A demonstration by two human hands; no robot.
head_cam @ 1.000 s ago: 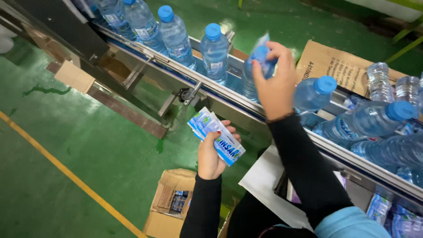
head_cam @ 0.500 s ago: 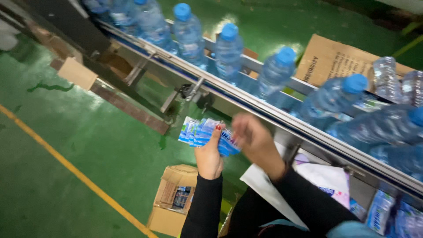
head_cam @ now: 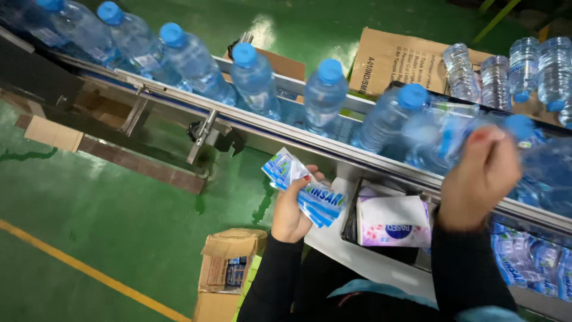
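While the left hand [head_cam: 290,210] grips a fan of blue-and-white bottle labels [head_cam: 305,189], the right hand [head_cam: 480,174], closed on one blurred label [head_cam: 448,138], reaches the conveyor [head_cam: 298,138], apparently mid-labelling; next, the sleeve likely needs slipping over a blue-capped water bottle [head_cam: 388,122].

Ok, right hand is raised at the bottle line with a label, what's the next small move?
Probably slip it over the nearest blue-capped clear plastic bottle: the right hand is up at the conveyor there, and the left hand holds a stack of blue-and-white sleeve labels ready.
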